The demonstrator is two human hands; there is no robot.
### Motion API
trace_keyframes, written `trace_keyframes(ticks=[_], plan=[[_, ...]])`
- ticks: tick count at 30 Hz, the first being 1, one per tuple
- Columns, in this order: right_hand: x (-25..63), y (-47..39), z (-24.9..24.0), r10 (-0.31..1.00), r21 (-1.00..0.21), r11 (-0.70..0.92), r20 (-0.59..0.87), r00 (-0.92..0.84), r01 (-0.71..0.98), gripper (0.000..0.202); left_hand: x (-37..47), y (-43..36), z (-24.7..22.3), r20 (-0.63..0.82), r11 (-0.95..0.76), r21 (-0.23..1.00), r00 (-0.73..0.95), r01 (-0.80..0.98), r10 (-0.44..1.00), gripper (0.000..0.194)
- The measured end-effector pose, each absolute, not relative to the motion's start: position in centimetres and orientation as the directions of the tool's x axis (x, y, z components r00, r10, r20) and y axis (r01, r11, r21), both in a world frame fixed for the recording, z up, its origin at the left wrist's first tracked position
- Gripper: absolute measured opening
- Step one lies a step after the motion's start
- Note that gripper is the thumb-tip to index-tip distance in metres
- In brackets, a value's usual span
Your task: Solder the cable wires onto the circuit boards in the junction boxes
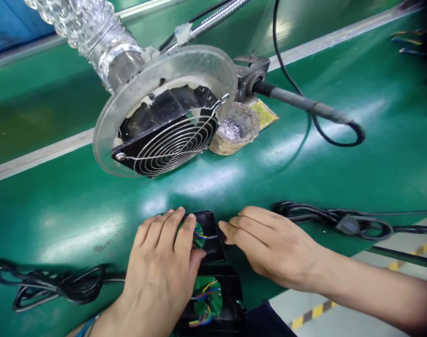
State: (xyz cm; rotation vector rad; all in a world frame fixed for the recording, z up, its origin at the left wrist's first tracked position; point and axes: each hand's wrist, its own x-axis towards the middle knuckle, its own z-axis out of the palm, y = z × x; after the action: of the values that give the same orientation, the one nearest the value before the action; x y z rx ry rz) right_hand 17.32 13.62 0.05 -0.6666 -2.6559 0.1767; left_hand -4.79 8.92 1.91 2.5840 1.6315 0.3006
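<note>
A black plastic housing with a round green circuit board and thin coloured wires lies on the bench near me. My left hand grips it from the left, fingers over its far side and thumb by the board. At the housing's right end my right hand has its fingertips pinched together; whatever is between them is hidden. Closer to my body sits a second black housing, its green board carrying red, blue and yellow wires.
Coiled black cables lie to the left and right. A fume extractor fan on a foil duct hangs over the bench. Behind it are a solder pot, a yellow sponge and a soldering iron in its holder.
</note>
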Motion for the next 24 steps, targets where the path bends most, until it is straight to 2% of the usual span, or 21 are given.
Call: trace_keyframes(ticks=[5,10,12,16,19,21,24], plan=[[16.4,13.3,0.5,0.506,-0.162,0.863,0.290,-0.812,0.479,0.033,-4.9,8.9,1.6,0.137,-0.417,0.213,0.396,0.883,0.908,0.034],[15.3,12.7,0.9,0.537,-0.023,0.838,0.214,-0.816,0.545,0.023,-4.9,8.5,2.2,0.121,-0.443,0.199,0.427,0.874,0.896,0.036],[15.4,12.7,0.8,0.536,-0.021,0.840,0.197,-0.821,0.543,0.020,-4.7,7.8,2.9,0.122,-0.490,0.153,0.476,0.858,0.871,0.037],[16.2,12.9,0.5,0.517,-0.099,0.855,0.220,-0.827,0.509,0.018,-3.8,6.3,3.7,0.097,-0.636,0.081,0.629,0.767,0.771,0.050],[16.7,13.3,0.1,0.562,-0.213,0.827,0.296,-0.772,0.520,0.022,-3.4,5.8,3.4,0.042,-0.652,0.058,0.651,0.756,0.758,0.057],[16.8,13.6,-0.3,0.600,-0.307,0.798,0.320,-0.733,0.519,0.026,-3.2,5.9,3.2,-0.001,-0.638,0.083,0.641,0.765,0.768,0.060],[16.9,14.0,-1.2,0.607,-0.442,0.777,0.332,-0.722,0.449,0.029,-3.2,6.8,3.4,-0.084,-0.608,0.185,0.629,0.772,0.773,0.062]])
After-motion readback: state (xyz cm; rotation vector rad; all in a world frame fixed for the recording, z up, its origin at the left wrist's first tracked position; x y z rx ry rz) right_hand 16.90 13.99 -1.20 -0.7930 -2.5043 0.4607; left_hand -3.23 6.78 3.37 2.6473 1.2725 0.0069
